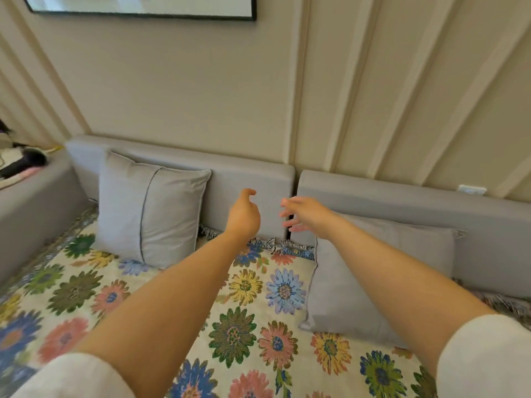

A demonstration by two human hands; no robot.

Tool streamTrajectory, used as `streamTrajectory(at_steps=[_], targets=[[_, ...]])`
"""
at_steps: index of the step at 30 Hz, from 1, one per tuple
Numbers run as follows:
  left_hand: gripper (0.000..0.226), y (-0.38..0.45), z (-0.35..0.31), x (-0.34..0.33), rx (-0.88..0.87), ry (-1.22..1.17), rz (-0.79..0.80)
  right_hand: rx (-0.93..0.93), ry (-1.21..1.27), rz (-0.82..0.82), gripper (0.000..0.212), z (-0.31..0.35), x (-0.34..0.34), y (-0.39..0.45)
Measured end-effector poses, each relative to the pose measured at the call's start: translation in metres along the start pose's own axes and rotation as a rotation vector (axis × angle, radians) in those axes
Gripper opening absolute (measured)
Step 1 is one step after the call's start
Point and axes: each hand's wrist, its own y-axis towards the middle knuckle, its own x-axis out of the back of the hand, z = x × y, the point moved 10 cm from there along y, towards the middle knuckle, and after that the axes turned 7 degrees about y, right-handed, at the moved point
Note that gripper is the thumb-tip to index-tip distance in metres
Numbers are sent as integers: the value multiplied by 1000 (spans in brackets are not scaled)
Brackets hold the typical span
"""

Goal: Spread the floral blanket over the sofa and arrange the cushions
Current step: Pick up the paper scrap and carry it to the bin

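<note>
The floral blanket (247,294) lies spread across the seat of the grey sofa (247,182), its fringed edge at the foot of the backrest. A grey cushion (149,214) stands upright against the backrest on the left. A second grey cushion (353,282) leans at the right, partly hidden by my right forearm. Both my arms reach out over the blanket toward the backrest. My left hand (244,214) hovers with fingers curled loosely and holds nothing. My right hand (304,214) has its fingers spread and is empty, just above the right cushion's top corner.
The sofa's left armrest (31,196) carries a dark device and cables (23,165). A panelled beige wall rises behind the sofa, with a framed picture (143,7) at the top and a white socket (471,190) above the right backrest.
</note>
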Motion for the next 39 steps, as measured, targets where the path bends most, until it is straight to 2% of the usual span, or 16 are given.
streamTrajectory(at_steps=[3,7,10,13,15,18,19,21,23,25,28,33,35,39], targets=[[53,-22,27,45,2,-100,-50,-1,289,120,45,14,-92,-29],[57,-58,91,114,-7,-196,-139,-171,650,292,49,1,-226,-59],[46,-82,171,171,109,-67,-218,-293,873,422,48,5,-336,-92],[48,-110,242,212,235,92,-149,-331,938,404,43,5,-417,-113],[54,-128,287,230,335,54,-87,-370,901,370,42,-8,-466,-113],[60,-154,350,264,445,-68,-123,-480,983,335,33,-33,-541,-115],[55,-163,365,274,446,-62,-135,-470,937,277,26,-46,-557,-102],[50,-178,408,294,458,-50,-166,-418,593,206,22,-66,-583,-82],[52,-200,471,313,574,-104,-212,-433,375,181,26,-88,-617,-70],[50,-225,528,329,691,-126,-243,-446,193,188,32,-104,-645,-66],[37,-268,600,367,866,-162,-321,-463,20,304,33,-117,-712,-72],[25,-316,699,411,1013,-245,-463,-445,-76,470,23,-132,-831,-97],[24,-332,734,415,1042,-280,-484,-441,-114,520,33,-148,-871,-107],[22,-358,809,433,1091,-313,-543,-460,-174,566,37,-192,-943,-126]])
